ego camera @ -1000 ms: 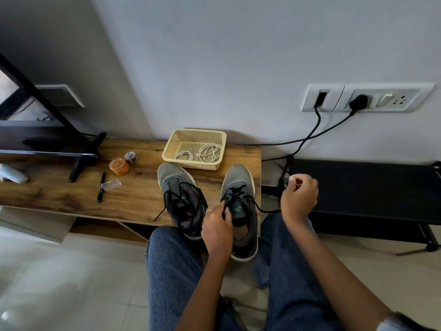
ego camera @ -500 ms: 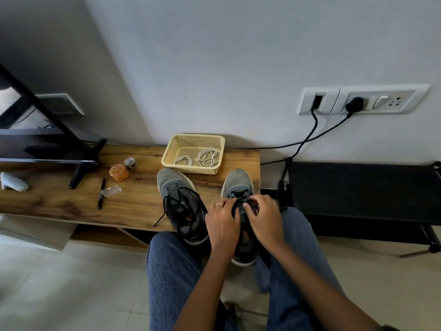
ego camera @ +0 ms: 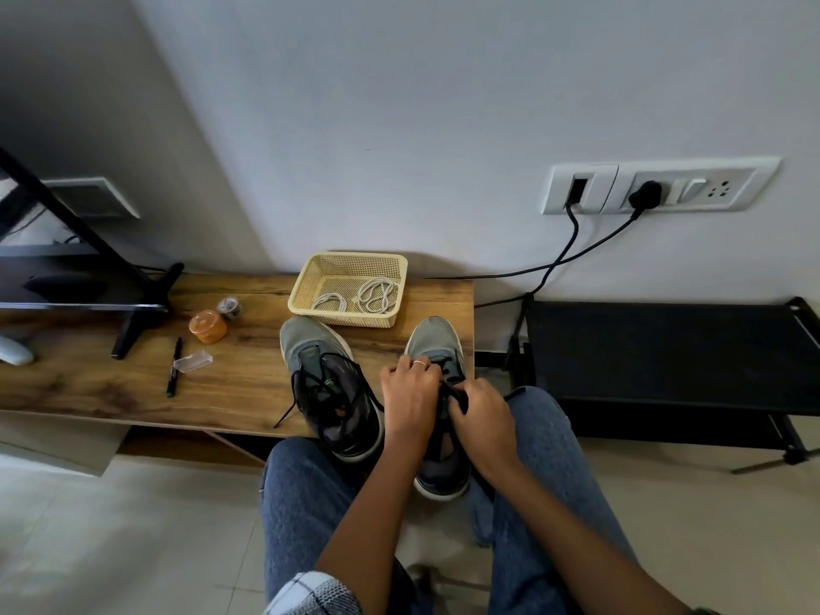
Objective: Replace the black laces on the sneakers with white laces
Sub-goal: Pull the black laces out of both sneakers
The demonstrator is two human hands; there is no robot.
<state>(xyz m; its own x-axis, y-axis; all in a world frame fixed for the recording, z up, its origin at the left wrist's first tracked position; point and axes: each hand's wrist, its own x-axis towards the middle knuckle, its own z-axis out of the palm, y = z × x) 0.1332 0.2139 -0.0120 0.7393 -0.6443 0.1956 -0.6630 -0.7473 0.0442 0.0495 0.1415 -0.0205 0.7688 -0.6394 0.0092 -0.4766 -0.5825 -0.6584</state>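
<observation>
**Both hands at the laces of the right-hand sneaker**

I see both hands on the sneaker at the bench's right end. My left hand (ego camera: 410,399) sits over the tongue of the right sneaker (ego camera: 437,348), its fingers (ego camera: 417,368) curled down onto the lacing; a thin ring shows on one of them. My right hand (ego camera: 481,417) is just beside it, fingers bent and pinching a black lace (ego camera: 457,399) between them (exactly which strand the left one grips, I cannot tell, as the knuckles hide it). The two hands nearly touch over the middle of the shoe.

The right sneaker stands at the right front corner of the wooden bench (ego camera: 248,379), toe toward the wall, heel hanging past the front edge over my knees. The left sneaker (ego camera: 330,392) stands just beside it, also toe to the wall, with its black laces loosened and one end trailing off the front edge.

The white laces (ego camera: 377,295) lie coiled in two bundles inside the cream mesh basket (ego camera: 355,264), which sits at the back edge of the bench, just behind the toes of both sneakers.

Toward the left of the bench are an orange jar (ego camera: 207,326), a small roll of tape (ego camera: 230,306), a black pen (ego camera: 174,368) and a clear plastic case (ego camera: 193,361). A black stand (ego camera: 133,317) rests on the bench's left part. On the wall, a socket panel (ego camera: 661,188) has two black cables plugged in.
</observation>
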